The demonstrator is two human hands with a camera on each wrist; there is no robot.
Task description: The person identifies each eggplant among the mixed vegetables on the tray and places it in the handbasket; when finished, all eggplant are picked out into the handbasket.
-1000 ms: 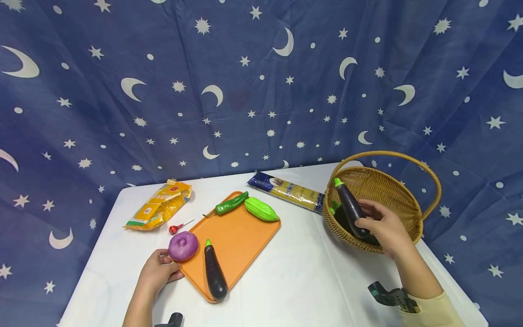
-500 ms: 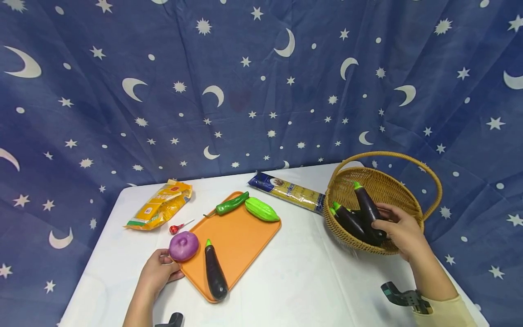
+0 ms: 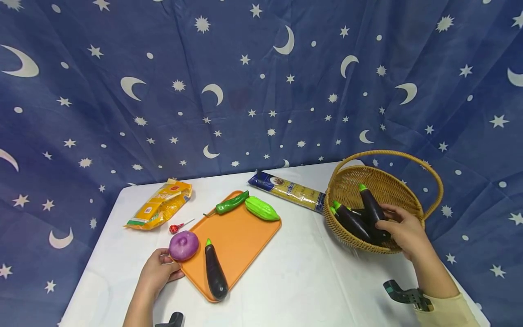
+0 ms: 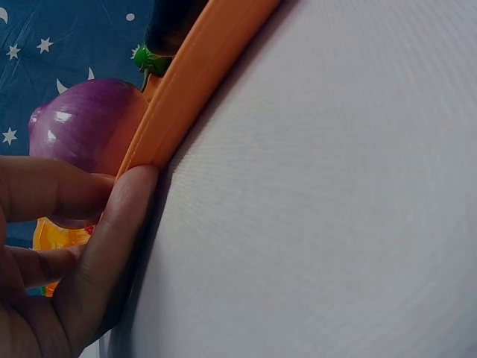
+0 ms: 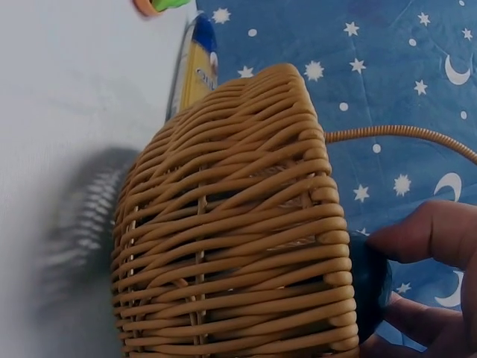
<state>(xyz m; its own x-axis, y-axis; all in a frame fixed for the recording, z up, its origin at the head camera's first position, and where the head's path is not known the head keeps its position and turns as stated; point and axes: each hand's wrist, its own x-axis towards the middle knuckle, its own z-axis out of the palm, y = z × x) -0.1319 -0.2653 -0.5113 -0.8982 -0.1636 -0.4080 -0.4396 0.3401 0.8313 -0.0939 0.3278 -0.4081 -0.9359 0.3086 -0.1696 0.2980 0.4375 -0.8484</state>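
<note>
My left hand [image 3: 157, 272] pinches the near left corner of an orange tray [image 3: 233, 240] between thumb and finger, as the left wrist view shows. On the tray lie a purple onion [image 3: 184, 245], an eggplant [image 3: 215, 271], a green chili pepper [image 3: 232, 204] and a bright green ridged vegetable [image 3: 262, 209]. At the right, my right hand [image 3: 404, 228] grips a second eggplant [image 3: 372, 205] inside a wicker basket [image 3: 410, 200]. Beneath it in the basket rests another dark eggplant [image 3: 352, 223]. In the right wrist view, the basket wall [image 5: 238, 224] hides most of the held eggplant.
A yellow snack bag [image 3: 161, 204] and a red lollipop [image 3: 176, 228] lie left of the tray on the white table [image 3: 294, 277]. A spaghetti pack [image 3: 288, 190] reaches to the basket's left side. The basket's handle [image 3: 392, 153] arches upward. A starry blue curtain [image 3: 245, 91] hangs behind.
My right hand has moved rightward within the basket, carrying the eggplant with it, so the dark eggplant below shows more. The left hand and tray stay in place.
</note>
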